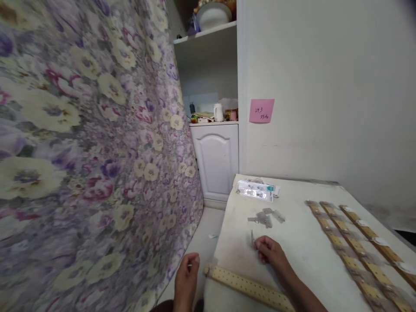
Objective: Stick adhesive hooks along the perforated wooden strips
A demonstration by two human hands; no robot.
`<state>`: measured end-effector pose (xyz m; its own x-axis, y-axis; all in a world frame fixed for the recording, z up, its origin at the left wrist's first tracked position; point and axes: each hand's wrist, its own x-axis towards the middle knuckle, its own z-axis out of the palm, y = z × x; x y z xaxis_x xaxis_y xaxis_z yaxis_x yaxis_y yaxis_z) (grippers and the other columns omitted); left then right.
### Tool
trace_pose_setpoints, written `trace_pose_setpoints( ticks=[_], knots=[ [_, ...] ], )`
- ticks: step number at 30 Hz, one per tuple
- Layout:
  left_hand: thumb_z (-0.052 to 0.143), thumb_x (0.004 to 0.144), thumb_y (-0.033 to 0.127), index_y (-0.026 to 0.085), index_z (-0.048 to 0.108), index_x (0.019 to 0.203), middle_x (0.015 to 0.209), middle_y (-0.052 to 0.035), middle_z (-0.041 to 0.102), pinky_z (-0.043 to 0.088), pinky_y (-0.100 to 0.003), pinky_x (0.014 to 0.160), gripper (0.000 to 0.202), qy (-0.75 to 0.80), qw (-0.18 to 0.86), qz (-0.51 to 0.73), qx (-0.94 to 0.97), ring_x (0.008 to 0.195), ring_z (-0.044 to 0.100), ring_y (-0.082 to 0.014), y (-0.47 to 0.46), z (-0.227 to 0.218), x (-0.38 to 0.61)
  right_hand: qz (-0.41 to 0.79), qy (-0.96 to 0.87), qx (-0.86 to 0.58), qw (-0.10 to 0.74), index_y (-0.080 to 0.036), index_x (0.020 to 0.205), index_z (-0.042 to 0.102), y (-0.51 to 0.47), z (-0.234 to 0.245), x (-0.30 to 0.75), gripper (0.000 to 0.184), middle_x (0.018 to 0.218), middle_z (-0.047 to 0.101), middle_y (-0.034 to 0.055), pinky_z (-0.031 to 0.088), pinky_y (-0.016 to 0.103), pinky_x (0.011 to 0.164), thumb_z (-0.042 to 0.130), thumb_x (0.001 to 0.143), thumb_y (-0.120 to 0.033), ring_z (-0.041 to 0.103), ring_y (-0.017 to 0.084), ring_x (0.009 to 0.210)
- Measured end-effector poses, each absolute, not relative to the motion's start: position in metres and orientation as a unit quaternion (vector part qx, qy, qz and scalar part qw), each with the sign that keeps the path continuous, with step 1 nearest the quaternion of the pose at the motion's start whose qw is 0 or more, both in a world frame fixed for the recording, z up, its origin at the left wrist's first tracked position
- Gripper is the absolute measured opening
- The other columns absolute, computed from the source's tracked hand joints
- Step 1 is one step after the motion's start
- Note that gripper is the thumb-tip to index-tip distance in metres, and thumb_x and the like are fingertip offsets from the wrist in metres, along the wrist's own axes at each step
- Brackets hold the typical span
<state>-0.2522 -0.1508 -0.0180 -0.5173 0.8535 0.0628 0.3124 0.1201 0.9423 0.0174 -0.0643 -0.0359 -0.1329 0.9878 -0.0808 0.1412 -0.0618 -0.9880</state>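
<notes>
My right hand (pixel 269 251) rests on the white table (pixel 302 242), fingers curled, pinching a small thin grey piece (pixel 252 237) that sticks up from the fingertips. My left hand (pixel 186 275) hangs just off the table's left edge, fingers pinched on a tiny light piece I cannot make out. A tan perforated strip (pixel 247 287) lies on the table between the two hands. Several small clear plastic pieces (pixel 266 216) lie just beyond my right hand.
Three tan strips (pixel 354 247) carrying clear packets run along the table's right side. A clear packaged bundle (pixel 256 190) lies at the far edge. A floral curtain (pixel 91 151) fills the left. A white cabinet (pixel 216 158) and shelves stand behind, and a pink note (pixel 261 110) is on the wall.
</notes>
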Motion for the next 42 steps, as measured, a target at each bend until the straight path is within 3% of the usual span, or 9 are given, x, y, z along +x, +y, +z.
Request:
trace_pose_setpoints(
  ticks=[4, 7, 10, 13, 16, 23, 29, 35, 42],
  knots=[
    [0.051, 0.077, 0.05, 0.021, 0.054, 0.092, 0.061, 0.0062, 0.051, 0.03, -0.021, 0.048, 0.033, 0.644, 0.325, 0.559, 0.409, 0.05, 0.038, -0.0091, -0.157, 0.0, -0.241, 0.644, -0.454, -0.418, 0.453, -0.018, 0.071, 0.052, -0.087, -0.026, 0.006, 0.03, 0.059, 0.055, -0.0036, 0.031, 0.018, 0.04, 0.061, 0.069, -0.047, 0.041, 0.006, 0.041],
    [0.05, 0.08, 0.047, 0.02, 0.053, 0.088, 0.057, 0.007, 0.051, 0.026, -0.019, 0.045, 0.028, 0.591, 0.371, 0.558, 0.448, 0.047, 0.036, -0.0064, -0.164, 0.017, -0.224, 0.646, -0.462, -0.402, 0.456, -0.018, 0.069, 0.051, -0.101, -0.014, 0.003, 0.03, 0.056, 0.052, -0.0045, 0.03, 0.018, 0.039, 0.06, 0.071, -0.047, 0.039, 0.005, 0.039],
    [0.049, 0.083, 0.045, 0.019, 0.053, 0.083, 0.057, 0.0059, 0.055, 0.029, -0.018, 0.045, 0.026, 0.543, 0.427, 0.551, 0.469, 0.044, 0.04, -0.0052, -0.171, 0.023, -0.201, 0.524, -0.58, -0.429, 0.452, -0.019, 0.072, 0.054, -0.115, 0.0, 0.006, 0.024, 0.056, 0.052, -0.0038, 0.036, 0.021, 0.045, 0.054, 0.078, -0.043, 0.046, 0.009, 0.045],
    [0.043, 0.084, 0.049, 0.017, 0.054, 0.082, 0.061, 0.0014, 0.061, 0.031, -0.019, 0.041, 0.034, 0.504, 0.521, 0.525, 0.447, 0.041, 0.047, -0.0069, -0.179, 0.015, -0.173, 0.336, -0.721, -0.42, 0.437, -0.02, 0.079, 0.058, -0.128, 0.013, 0.011, 0.017, 0.069, 0.057, 0.0001, 0.043, 0.024, 0.061, 0.047, 0.084, -0.032, 0.055, 0.014, 0.064],
    [0.038, 0.083, 0.055, 0.018, 0.051, 0.086, 0.063, -0.0008, 0.064, 0.032, -0.02, 0.036, 0.039, 0.469, 0.587, 0.524, 0.401, 0.039, 0.052, -0.0102, -0.186, 0.008, -0.149, 0.231, -0.802, -0.392, 0.386, -0.022, 0.084, 0.06, -0.137, 0.02, 0.015, 0.02, 0.081, 0.057, 0.002, 0.043, 0.024, 0.068, 0.039, 0.088, -0.023, 0.057, 0.014, 0.074],
    [0.046, 0.081, 0.052, 0.019, 0.048, 0.072, 0.062, 0.0005, 0.063, 0.033, -0.018, 0.037, 0.035, 0.46, 0.587, 0.551, 0.374, 0.04, 0.053, -0.0084, -0.192, 0.013, -0.132, 0.172, -0.847, -0.402, 0.302, -0.023, 0.085, 0.06, -0.146, 0.015, 0.016, 0.021, 0.083, 0.057, 0.0007, 0.043, 0.02, 0.063, 0.04, 0.088, -0.019, 0.059, 0.012, 0.07],
    [0.054, 0.076, 0.053, 0.017, 0.049, 0.073, 0.059, 0.0002, 0.063, 0.032, -0.017, 0.035, 0.036, 0.462, 0.593, 0.549, 0.365, 0.037, 0.052, -0.0076, -0.195, -0.005, -0.14, 0.197, -0.844, -0.396, 0.303, -0.024, 0.088, 0.06, -0.151, 0.008, 0.011, 0.019, 0.086, 0.058, 0.0001, 0.043, 0.02, 0.068, 0.042, 0.085, -0.017, 0.06, 0.012, 0.074],
    [0.059, 0.074, 0.05, 0.019, 0.045, 0.073, 0.055, 0.0012, 0.064, 0.035, -0.017, 0.037, 0.034, 0.482, 0.593, 0.533, 0.364, 0.036, 0.053, -0.0078, -0.194, -0.01, -0.139, 0.219, -0.828, -0.396, 0.333, -0.023, 0.086, 0.059, -0.156, 0.006, 0.006, 0.021, 0.087, 0.057, 0.0013, 0.044, 0.021, 0.067, 0.041, 0.082, -0.013, 0.058, 0.012, 0.074],
    [0.061, 0.069, 0.052, 0.02, 0.042, 0.069, 0.055, 0.0007, 0.065, 0.038, -0.018, 0.039, 0.037, 0.497, 0.592, 0.535, 0.34, 0.04, 0.058, -0.0107, -0.19, -0.014, -0.135, 0.222, -0.803, -0.337, 0.439, -0.026, 0.11, 0.055, -0.158, -0.006, 0.009, 0.037, 0.108, 0.06, 0.006, 0.046, 0.029, 0.086, 0.042, 0.079, -0.011, 0.056, 0.018, 0.101]
  ],
)
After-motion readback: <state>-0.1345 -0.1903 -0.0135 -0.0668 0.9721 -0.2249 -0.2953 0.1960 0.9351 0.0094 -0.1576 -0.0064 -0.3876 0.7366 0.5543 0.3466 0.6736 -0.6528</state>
